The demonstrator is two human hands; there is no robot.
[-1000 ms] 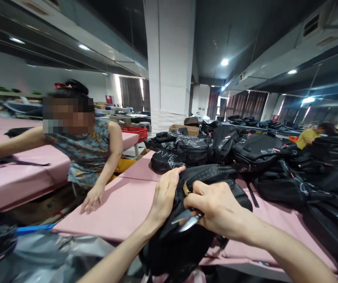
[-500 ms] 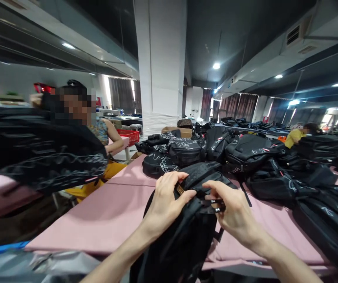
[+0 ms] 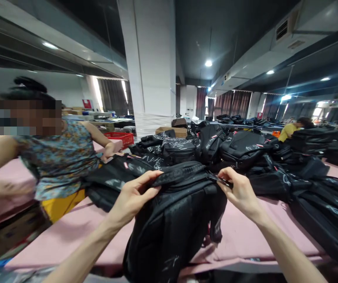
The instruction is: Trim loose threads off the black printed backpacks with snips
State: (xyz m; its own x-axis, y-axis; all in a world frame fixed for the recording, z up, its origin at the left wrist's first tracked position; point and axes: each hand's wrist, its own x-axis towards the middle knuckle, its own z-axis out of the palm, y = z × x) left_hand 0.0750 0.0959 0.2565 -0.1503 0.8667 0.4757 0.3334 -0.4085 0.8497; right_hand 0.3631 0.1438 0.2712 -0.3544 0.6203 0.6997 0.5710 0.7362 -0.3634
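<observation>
A black backpack (image 3: 174, 220) stands upright before me at the table's front edge, its padded top toward my hands. My left hand (image 3: 141, 190) pinches the top edge at its left end between thumb and fingers. At the top right corner, my right hand (image 3: 236, 188) is closed on a slim, shiny black piece (image 3: 223, 181) that looks like a zipper pull. This piece reaches from the fingers to the bag's seam. A strap (image 3: 216, 226) hangs down the bag's right side.
Several black backpacks with white line prints (image 3: 242, 147) are heaped across the pink table (image 3: 83, 232). Another black bag (image 3: 110, 181) lies left of mine, beside a co-worker (image 3: 59, 153) in a patterned top. Behind are a red crate (image 3: 120, 139), a cardboard box (image 3: 171, 131) and a pillar (image 3: 148, 70).
My hands have moved apart, the left one leftward along the bag's top and the right one to the corner. The co-worker's raised bag now lies on the table.
</observation>
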